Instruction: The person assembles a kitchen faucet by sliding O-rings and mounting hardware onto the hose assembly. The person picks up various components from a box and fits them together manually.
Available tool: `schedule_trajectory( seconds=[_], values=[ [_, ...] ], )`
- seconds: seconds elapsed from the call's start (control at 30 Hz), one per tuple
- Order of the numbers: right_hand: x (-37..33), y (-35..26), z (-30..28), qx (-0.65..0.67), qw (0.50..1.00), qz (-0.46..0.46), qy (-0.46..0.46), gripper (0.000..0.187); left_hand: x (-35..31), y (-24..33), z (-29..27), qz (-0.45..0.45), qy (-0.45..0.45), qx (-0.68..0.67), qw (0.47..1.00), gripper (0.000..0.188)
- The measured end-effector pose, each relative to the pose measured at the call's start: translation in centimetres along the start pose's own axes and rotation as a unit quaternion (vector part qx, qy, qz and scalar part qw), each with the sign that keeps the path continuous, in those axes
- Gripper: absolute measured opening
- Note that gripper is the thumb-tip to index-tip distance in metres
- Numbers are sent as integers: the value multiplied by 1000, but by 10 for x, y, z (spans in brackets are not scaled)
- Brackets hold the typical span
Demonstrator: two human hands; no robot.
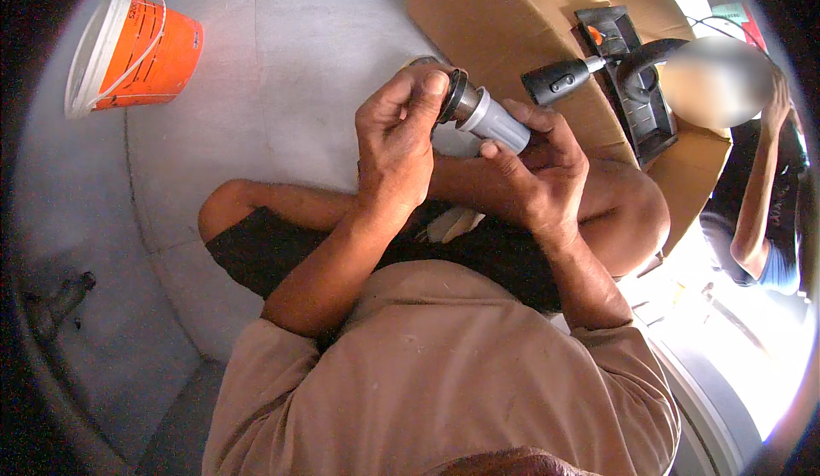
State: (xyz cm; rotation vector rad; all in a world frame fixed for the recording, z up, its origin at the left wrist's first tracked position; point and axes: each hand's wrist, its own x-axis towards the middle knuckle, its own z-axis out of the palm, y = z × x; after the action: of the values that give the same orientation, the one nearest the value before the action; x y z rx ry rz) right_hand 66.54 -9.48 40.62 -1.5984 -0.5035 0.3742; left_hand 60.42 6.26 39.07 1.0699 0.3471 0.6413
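My left hand (397, 134) is closed around a dark, round flanged fitting (461, 98), with thumb and fingers gripping its rim. A grey ribbed plastic cylinder (497, 126) with a paler collar sits in my right hand (547, 155), pinched between thumb and fingers. The collar end of the cylinder meets the dark fitting, and the two are in line, slanting down to the right. Whether they are joined or only touching, I cannot tell. Both hands are above my crossed legs.
Right of my hands, a black spray head (559, 80) lies by an open cardboard box (512, 36). A black tray (658, 138) with a curved black pipe (653, 53) rests on the cardboard. Another person's arm (753, 194) is at far right. An orange bucket (162, 53) lies at left.
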Motion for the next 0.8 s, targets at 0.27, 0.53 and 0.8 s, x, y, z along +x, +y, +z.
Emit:
schedule_trajectory(
  seconds=[0.27, 0.53, 0.8],
  values=[
    [3, -3, -5, 94, 983, 148, -51, 32, 0, 17, 5, -16, 9, 139, 990, 29],
    [7, -2, -11, 94, 979, 172, -47, 38, 0, 2, 4, -50, 8, 105, 993, 38],
    [6, 2, -9, 66, 994, 60, -65, 40, 4, 5, 0, -31, 31, 84, 995, 39]
  ],
)
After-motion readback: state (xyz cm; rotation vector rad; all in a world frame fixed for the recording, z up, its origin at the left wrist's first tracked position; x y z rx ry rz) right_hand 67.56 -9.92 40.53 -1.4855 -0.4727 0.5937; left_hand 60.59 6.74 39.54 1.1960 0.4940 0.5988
